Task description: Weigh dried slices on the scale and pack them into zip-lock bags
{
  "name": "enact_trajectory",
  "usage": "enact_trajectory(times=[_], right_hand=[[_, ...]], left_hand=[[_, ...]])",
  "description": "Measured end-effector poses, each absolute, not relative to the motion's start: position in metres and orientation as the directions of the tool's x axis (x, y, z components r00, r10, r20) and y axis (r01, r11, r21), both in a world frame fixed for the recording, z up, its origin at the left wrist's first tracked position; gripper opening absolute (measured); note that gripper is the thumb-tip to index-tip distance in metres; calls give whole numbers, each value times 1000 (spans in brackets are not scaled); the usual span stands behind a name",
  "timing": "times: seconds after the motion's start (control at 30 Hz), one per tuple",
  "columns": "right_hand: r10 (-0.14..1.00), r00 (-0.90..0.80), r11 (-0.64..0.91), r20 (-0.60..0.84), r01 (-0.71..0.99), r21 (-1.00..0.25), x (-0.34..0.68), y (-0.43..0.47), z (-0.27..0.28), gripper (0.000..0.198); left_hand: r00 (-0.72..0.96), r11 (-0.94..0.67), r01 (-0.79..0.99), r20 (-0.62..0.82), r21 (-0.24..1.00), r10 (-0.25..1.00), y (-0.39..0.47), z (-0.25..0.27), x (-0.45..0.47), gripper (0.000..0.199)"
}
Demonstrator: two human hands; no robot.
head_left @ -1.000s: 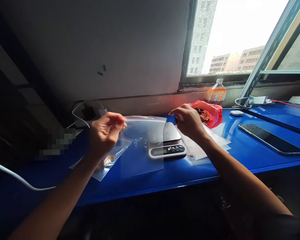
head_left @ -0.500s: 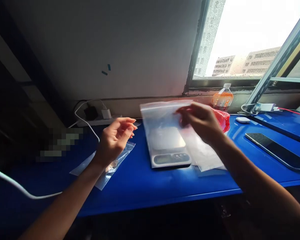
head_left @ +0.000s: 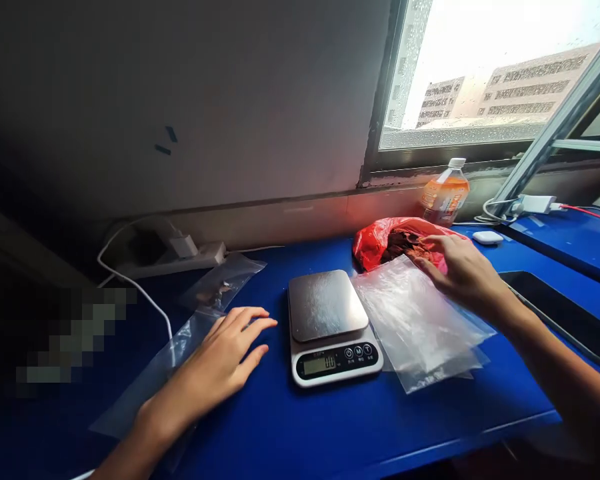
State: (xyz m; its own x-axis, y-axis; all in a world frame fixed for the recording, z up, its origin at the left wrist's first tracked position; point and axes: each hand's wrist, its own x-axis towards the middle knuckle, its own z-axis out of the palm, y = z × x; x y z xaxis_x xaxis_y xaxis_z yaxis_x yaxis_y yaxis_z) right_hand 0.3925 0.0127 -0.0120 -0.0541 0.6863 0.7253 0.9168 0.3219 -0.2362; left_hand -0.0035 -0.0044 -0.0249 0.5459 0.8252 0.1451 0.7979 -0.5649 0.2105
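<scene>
My left hand (head_left: 225,350) is open, fingers spread, over a flat clear plastic bag (head_left: 143,383) on the blue table. Just beyond it lies another clear zip bag (head_left: 237,277) with small brown pieces inside. My right hand (head_left: 463,270) reaches to the mouth of a red plastic bag (head_left: 370,243), thumb and forefinger apart beside dark brown dried pieces (head_left: 400,243). Between the hands stands a digital kitchen scale (head_left: 327,307); its metal plate is bare and the display seems to read zero. Several clear bags (head_left: 420,333) lie stacked right of it, partly under my right hand.
An orange-labelled bottle (head_left: 445,193) stands behind the red bag. On the right are a white earphone case (head_left: 487,238) and a phone (head_left: 570,313). A power strip (head_left: 200,257) with a white cable runs along the wall at left. A slanted metal post (head_left: 545,140) rises at right.
The clear bag my right hand held over the scale has left that hand; a bag now lies under my left hand. My right hand has moved to the red bag. My left hand has spread its fingers.
</scene>
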Motion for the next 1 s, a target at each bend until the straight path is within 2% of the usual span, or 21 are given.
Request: enact_trajectory(times=[0.07, 0.13, 0.17, 0.27, 0.33, 0.47, 0.63, 0.73, 0.83, 0.9, 1.0], right_hand=[[679, -159, 371, 717, 917, -148, 359, -20, -13, 15], [710, -350, 523, 611, 843, -125, 327, -50, -19, 11], [721, -415, 546, 554, 833, -87, 315, -59, -24, 14], [808, -421, 441, 412, 896, 50, 306, -60, -38, 25], [847, -417, 412, 331, 907, 87, 314, -46, -44, 29], [830, -495, 504, 255, 863, 36, 324, -26, -48, 24], [850, -438, 485, 291, 867, -111, 308, -29, -51, 23], [864, -374, 459, 336, 860, -223, 299, -30, -54, 24], [865, -297, 433, 404, 850, -301, 297, -30, -57, 40], [845, -330, 478, 420, 818, -319, 299, -31, -57, 50], [820, -417, 551, 392, 759, -346, 303, -32, -55, 48]], left_hand=[[513, -518, 839, 76, 164, 855, -4, -30, -13, 35], [480, -481, 868, 39, 123, 876, -3, -33, -19, 38], [454, -455, 885, 31, 104, 890, -2, -33, -21, 40], [314, -314, 947, 4, 63, 949, 0, -30, -23, 51], [209, -206, 977, -51, 51, 977, 2, -26, -22, 59], [138, -130, 990, -151, 57, 979, 4, -20, -22, 65], [180, -175, 983, -150, 47, 972, 4, -20, -24, 63], [214, -211, 977, -123, 40, 969, 3, -24, -27, 60], [270, -267, 962, -57, 50, 961, 2, -31, -31, 58], [314, -313, 948, -17, 61, 949, 2, -34, -34, 58], [357, -357, 928, 18, 104, 934, 3, -33, -39, 53]])
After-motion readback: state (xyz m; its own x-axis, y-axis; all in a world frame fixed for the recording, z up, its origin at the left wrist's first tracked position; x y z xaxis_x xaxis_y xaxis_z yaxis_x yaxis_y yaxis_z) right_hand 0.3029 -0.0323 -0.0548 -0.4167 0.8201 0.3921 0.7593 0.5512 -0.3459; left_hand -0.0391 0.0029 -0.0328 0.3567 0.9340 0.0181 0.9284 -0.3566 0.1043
